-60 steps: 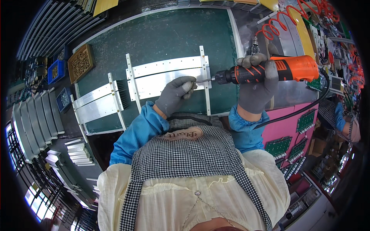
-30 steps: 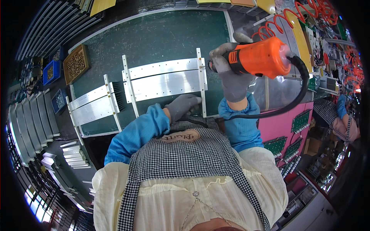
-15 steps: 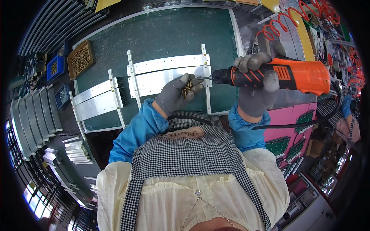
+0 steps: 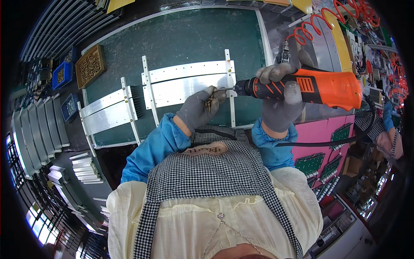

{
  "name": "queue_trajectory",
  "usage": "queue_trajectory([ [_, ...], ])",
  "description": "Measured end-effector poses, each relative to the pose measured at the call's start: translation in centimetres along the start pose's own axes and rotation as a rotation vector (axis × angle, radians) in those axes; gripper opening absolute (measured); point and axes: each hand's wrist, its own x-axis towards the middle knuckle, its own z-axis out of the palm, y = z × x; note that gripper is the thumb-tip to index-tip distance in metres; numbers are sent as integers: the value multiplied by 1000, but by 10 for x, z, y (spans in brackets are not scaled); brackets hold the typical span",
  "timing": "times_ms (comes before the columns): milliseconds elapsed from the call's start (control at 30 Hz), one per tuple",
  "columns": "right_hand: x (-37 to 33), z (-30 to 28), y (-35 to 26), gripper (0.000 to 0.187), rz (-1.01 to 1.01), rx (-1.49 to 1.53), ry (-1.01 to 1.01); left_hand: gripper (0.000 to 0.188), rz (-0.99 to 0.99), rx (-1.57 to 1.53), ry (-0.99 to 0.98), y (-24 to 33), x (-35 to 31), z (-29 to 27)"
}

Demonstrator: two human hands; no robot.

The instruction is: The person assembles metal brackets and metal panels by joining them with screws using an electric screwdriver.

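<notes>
My right hand point(image 4: 282, 95), in a grey glove, grips an orange and black power screwdriver point(image 4: 319, 88) lying level, its bit pointing left. My gloved left hand point(image 4: 199, 108) is closed around several brass-coloured screws point(image 4: 209, 103). Its thumb and forefinger meet at the tip of the driver's bit point(image 4: 226, 89); whether a screw sits on that tip is too small to tell. Both hands are over the right end of a silver metal panel assembly point(image 4: 187, 88), beside its right crossbar point(image 4: 232, 110). A second panel assembly point(image 4: 105, 112) with crossbars lies to the left.
Screws fill a yellow-brown bin point(image 4: 90, 67) at the far left, near blue bins point(image 4: 62, 76). A green-topped table point(image 4: 181, 36) carries the panels. From the driver a black cable point(image 4: 336, 142) runs over a pink board point(image 4: 310, 134). A coiled red hose point(image 4: 319, 21) hangs at upper right.
The power screwdriver and my right hand have shifted slightly left. My left hand has closed more around the screws, its fingers still at the bit tip.
</notes>
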Motion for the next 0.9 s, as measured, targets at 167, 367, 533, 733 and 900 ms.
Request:
queue_trajectory([
  [167, 1, 0, -2, 65, -23, 83, 0, 38, 23, 51, -36, -1, 1, -2],
  [367, 7, -10, -2, 61, -114, -13, 69, 34, -48, 354, 14, -3, -1, -13],
  [533, 9, -9, 9, 60, -130, -129, 110, 33, -109, 869, 295, -25, 1, -2],
  [733, 10, -4, 15, 61, -61, -228, 68, 33, -124, 1208, 214, -35, 20, 1],
  [900, 14, 2, 23, 64, 54, -317, 52, 29, -115, 1170, 223, -36, 20, 2],
])
